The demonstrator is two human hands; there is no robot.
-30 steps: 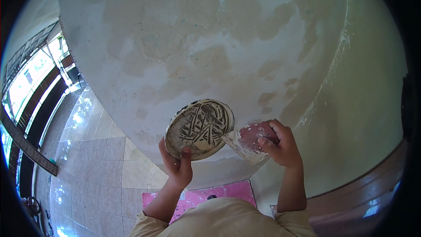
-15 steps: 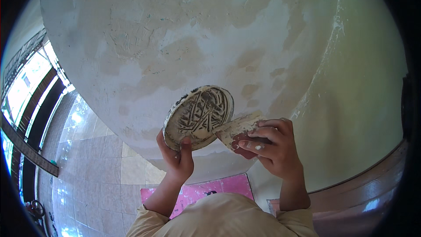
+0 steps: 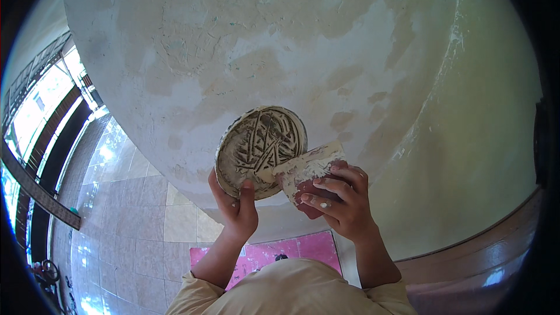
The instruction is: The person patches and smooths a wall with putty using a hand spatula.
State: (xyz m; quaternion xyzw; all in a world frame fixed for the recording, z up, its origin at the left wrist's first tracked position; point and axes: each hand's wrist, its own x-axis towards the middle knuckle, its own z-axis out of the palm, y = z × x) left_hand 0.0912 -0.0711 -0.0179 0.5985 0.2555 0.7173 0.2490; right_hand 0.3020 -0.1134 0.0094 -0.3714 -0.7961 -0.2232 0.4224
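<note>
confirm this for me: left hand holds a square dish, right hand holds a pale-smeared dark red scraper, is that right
Not quite: the dish is round, not square, as the head view shows. The left hand does hold it, and the right hand holds a pale-smeared dark red scraper.

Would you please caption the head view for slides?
Left hand holds a round dish, right hand a smeared scraper, before a patchy wall.
</note>
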